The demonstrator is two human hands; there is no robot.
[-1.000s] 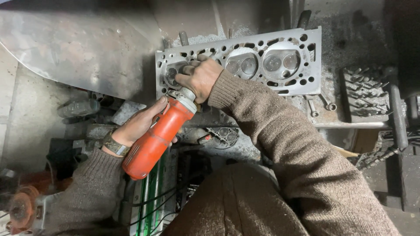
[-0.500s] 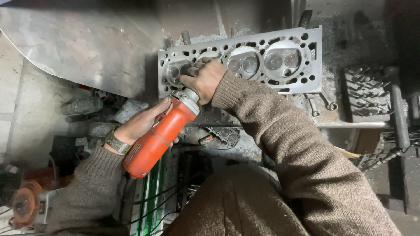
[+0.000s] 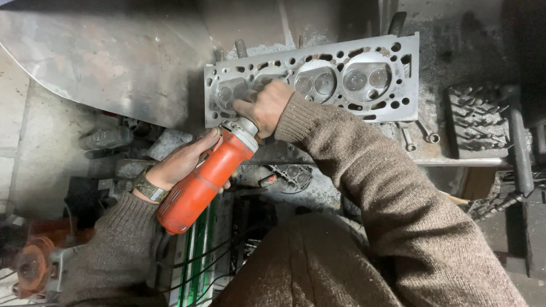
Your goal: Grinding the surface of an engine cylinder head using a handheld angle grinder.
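Observation:
A grey metal cylinder head (image 3: 335, 79) with round valve recesses lies across a dirty workbench. My left hand (image 3: 185, 161) grips the body of an orange angle grinder (image 3: 207, 179), which points up and to the right. My right hand (image 3: 264, 105) is closed over the grinder's front end, pressing it against the left part of the cylinder head. The grinder's disc is hidden under my right hand. Both arms wear brown knitted sleeves, and a watch sits on my left wrist.
A large bent metal sheet (image 3: 102, 57) lies at the upper left. A ribbed metal block (image 3: 475, 122) and a bar (image 3: 520, 142) sit at the right. Spanners (image 3: 418, 133) lie below the head. Greasy parts and cables fill the space below the bench, with an orange tool (image 3: 31, 264) at lower left.
Both hands and the grinder have kept nearly the same place on the left end of the cylinder head; only a slight shift of the view shows.

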